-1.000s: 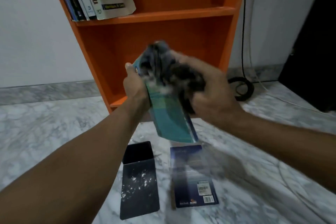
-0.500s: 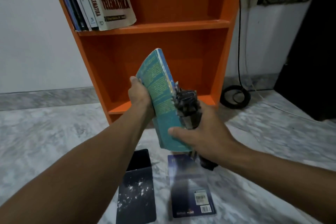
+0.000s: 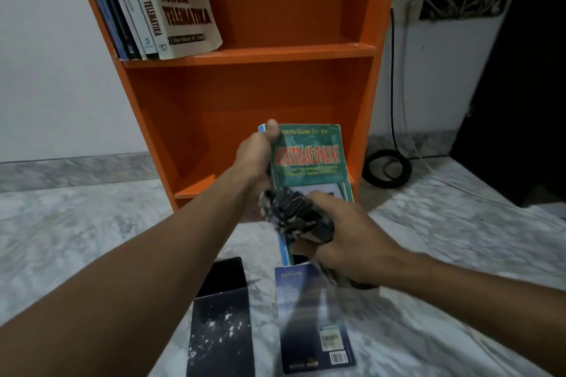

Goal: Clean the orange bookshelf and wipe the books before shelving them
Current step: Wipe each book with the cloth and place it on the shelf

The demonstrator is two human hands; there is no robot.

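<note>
On the head view, my left grip curls round the left edge of the green book, which is upright at centre with red letters reading "ARBITRASE ONLINE". At its 6 o'clock my right grip clutches a dark cloth against the cover. Behind stands the orange bookshelf. At 11 o'clock lean shelved books, one reading "HUKUM TELEMATIKA". On the marble floor at 6 o'clock lie a black book and, at its 3 o'clock, a blue book with a barcode.

Three unshelved books, one cloth
</note>
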